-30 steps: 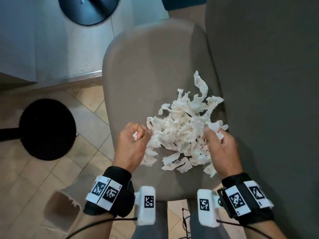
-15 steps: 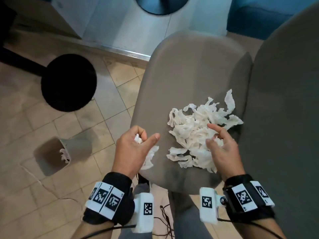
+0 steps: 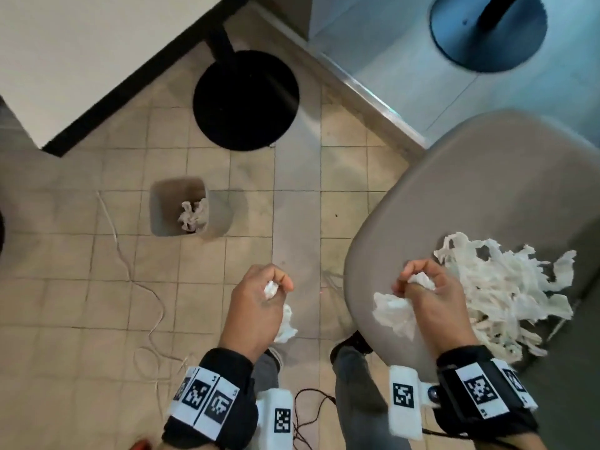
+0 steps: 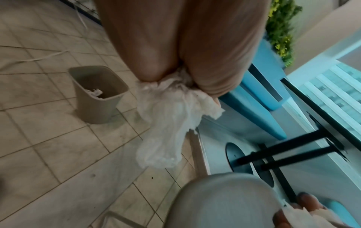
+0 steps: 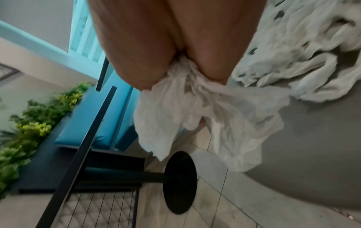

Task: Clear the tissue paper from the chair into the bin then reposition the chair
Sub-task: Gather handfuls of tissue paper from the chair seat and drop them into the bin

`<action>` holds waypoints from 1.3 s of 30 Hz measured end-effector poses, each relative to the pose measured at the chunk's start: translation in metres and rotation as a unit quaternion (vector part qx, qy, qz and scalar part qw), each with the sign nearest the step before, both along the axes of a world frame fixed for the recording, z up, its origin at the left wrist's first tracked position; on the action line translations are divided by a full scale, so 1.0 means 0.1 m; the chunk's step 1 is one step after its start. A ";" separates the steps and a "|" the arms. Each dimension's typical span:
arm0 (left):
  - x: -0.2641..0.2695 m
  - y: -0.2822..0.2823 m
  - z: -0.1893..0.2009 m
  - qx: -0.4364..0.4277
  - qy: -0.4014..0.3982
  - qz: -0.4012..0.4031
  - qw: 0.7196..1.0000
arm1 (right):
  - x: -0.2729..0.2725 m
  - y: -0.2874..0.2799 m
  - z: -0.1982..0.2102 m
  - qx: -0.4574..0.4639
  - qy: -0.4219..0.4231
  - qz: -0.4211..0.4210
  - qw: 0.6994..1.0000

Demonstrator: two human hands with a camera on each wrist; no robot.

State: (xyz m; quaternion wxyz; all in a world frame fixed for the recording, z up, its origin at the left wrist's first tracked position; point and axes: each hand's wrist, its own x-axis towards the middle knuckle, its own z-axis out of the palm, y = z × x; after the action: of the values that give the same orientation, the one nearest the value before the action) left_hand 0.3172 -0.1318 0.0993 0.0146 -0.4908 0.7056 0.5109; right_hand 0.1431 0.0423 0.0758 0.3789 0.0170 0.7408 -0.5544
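A heap of torn white tissue paper (image 3: 506, 287) lies on the grey chair seat (image 3: 480, 190), near its backrest. My left hand (image 3: 269, 290) is over the tiled floor, left of the seat, gripping a wad of tissue (image 4: 168, 123) that hangs from its fist. My right hand (image 3: 418, 284) is above the seat's front-left edge and grips another bunch of tissue (image 5: 205, 117). The small beige bin (image 3: 185, 206) stands on the floor ahead and to the left, with crumpled tissue inside (image 3: 193, 216).
A black round table base (image 3: 245, 99) stands beyond the bin under a white tabletop (image 3: 81, 53). A second dark round base (image 3: 487, 30) sits on a raised grey platform at top right. Thin cords (image 3: 139, 287) lie on the floor at left.
Both hands came off the pile, each gripping a bunch of tissue. The left hand swung left over the floor, and the view turned left, bringing the bin fully into sight.
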 end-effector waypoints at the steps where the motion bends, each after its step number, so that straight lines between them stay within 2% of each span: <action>1: 0.18 -0.10 -0.02 0.003 0.002 0.012 1.000 | 0.11 -0.15 0.01 -0.010 -0.009 0.004 1.000; 6: 1.09 -0.61 -0.09 0.035 0.007 0.091 0.995 | 0.83 -1.00 0.00 0.010 -0.016 0.063 0.998; 10: 1.75 -1.05 -0.08 0.069 0.040 0.154 0.985 | 1.48 -1.69 0.05 0.045 -0.010 0.138 0.989; 14: 2.28 -1.51 -0.11 0.069 0.074 0.178 0.979 | 2.07 -2.36 0.06 0.057 -0.006 0.219 0.974; 18: 2.61 -1.89 -0.21 0.056 0.100 0.228 0.967 | 2.48 -2.90 -0.02 0.077 0.033 0.308 0.948; 24: 2.80 -2.25 -0.53 0.057 0.051 0.262 0.962 | 2.68 -3.48 -0.34 0.106 0.087 0.381 0.914; 27: 2.81 -2.38 -0.56 0.065 0.041 0.277 0.958 | 2.69 -3.72 -0.47 0.128 0.080 0.386 0.910; 31: 2.79 -2.58 -0.64 0.049 0.017 0.260 0.964 | 2.63 -4.02 -0.67 0.184 0.063 0.386 0.902; 35: 2.62 -2.91 -0.92 0.077 -0.001 0.253 0.964 | 2.55 -4.29 -0.92 0.230 0.101 0.416 0.874; 37: 2.52 -3.08 -1.10 0.106 -0.009 0.252 0.962 | 2.51 -4.42 -1.02 0.217 0.093 0.422 0.875; 39: 2.44 -3.24 -1.30 0.120 0.004 0.259 0.958 | 2.51 -4.53 -1.13 0.186 0.051 0.412 0.890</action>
State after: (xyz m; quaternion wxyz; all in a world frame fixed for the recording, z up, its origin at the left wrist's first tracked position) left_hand 0.5616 -0.4560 -0.0311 -0.0621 -0.6489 0.4880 0.5804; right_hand 0.3939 -0.4105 -0.0375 0.5248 -0.2483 0.7891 -0.2008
